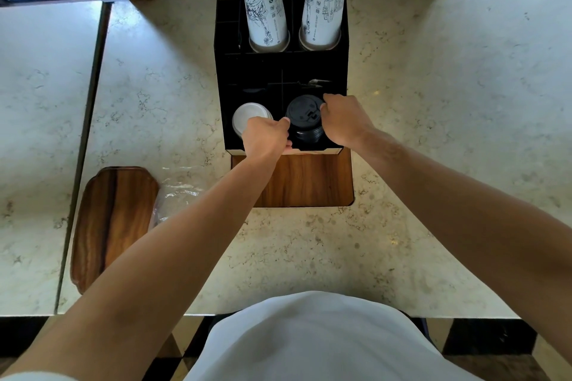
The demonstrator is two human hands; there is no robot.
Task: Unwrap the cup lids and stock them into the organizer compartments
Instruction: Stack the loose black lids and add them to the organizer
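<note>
Both hands are at the front right compartment of the black, divided organizer box [223,71], which stands on the pale marble worktop [433,102]. The left hand [266,139] and the right hand [343,120] close their grip from opposite sides on one stack of black plastic cup lids [303,120], fingers curled against its rim, the stack sitting partly down in that compartment. Such lids are likely light, thin and a little springy, and a nested stack can lean or slip apart, so holding low on both sides of the stack looks wiser than pinching the top lid alone. One stack of white plastic lids [244,116] fills the front left compartment, just beside the black one. Two tall stacks of printed paper cups [266,9] stand upside down in the rear compartments. One crumpled clear plastic wrapper [179,189] lies on the worktop beside one dark wooden tray [114,223].
</note>
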